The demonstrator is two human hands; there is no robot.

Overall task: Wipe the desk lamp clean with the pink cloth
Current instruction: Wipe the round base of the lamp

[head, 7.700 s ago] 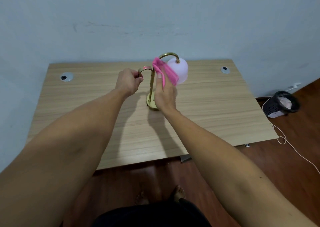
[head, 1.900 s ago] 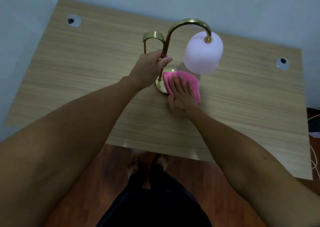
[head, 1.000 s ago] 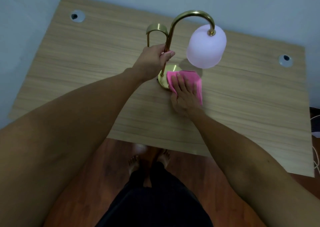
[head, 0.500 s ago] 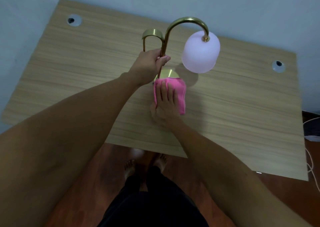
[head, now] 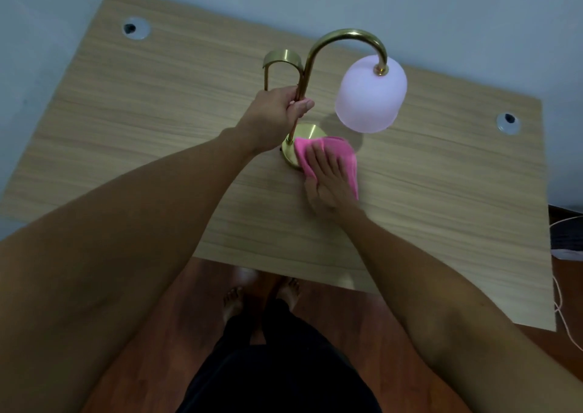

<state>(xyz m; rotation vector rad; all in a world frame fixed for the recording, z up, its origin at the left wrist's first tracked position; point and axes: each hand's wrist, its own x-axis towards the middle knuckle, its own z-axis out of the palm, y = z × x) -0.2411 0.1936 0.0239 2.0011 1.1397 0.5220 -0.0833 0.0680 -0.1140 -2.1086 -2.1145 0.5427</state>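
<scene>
Pale blue wall runs behind a light wooden desk (head: 157, 122), which stands on a dark reddish wood floor (head: 151, 365). On the desk stands a desk lamp (head: 340, 38) with a brass stem that curves over to a frosted white shade (head: 370, 97), a smaller brass hook (head: 281, 59) behind the stem, and a round brass base (head: 307, 133).

Part of the base is hidden: the pink cloth (head: 342, 153) covers its near right part, and the left wrist crosses its left edge. The lower stem is covered by the left hand (head: 277, 109), so where the stem joins the base shows only as a short strip. The shade's opening faces down and cannot be seen into. At the right edge, a dark object on the floor and a thin white cord (head: 560, 305) are cut off by the frame.

Bare desk lies wide to the left and right of the lamp, with a round cable hole (head: 135, 29) far left and another (head: 508, 122) far right. The front desk edge is well clear of the base.

The left hand is clenched round the stem, thumb tip toward the shade. The right hand (head: 328, 179) lies flat, fingers spread, pressing the cloth against the base and desk; it is pressing rather than gripping. Both forearms reach forward from the bottom corners.
</scene>
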